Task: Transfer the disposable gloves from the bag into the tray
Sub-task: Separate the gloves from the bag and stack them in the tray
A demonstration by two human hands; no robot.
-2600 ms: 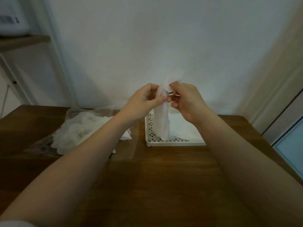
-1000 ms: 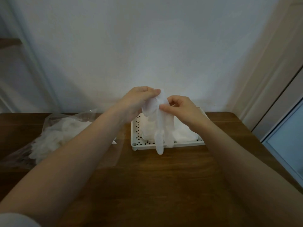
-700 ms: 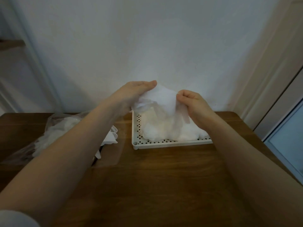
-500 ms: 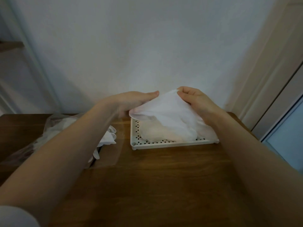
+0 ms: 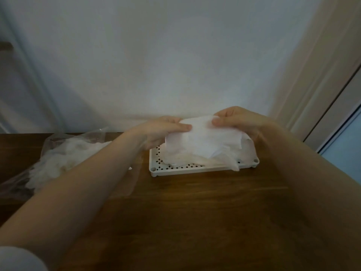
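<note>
A white disposable glove (image 5: 203, 139) is spread flat just above the white perforated tray (image 5: 195, 170), which holds a small pile of gloves (image 5: 187, 158). My left hand (image 5: 162, 130) holds the glove's left edge, thumb on top. My right hand (image 5: 238, 122) pinches its right edge. Left of the tray lies the clear plastic bag (image 5: 58, 157), with several white gloves inside.
The tray and bag sit at the back of a dark wooden table (image 5: 195, 222), close to a white wall (image 5: 175, 55). A door frame (image 5: 322, 85) stands at the right.
The glove hung upright between my hands a second ago. Both hands have since spread it out flat and lowered it onto the pile in the tray.
</note>
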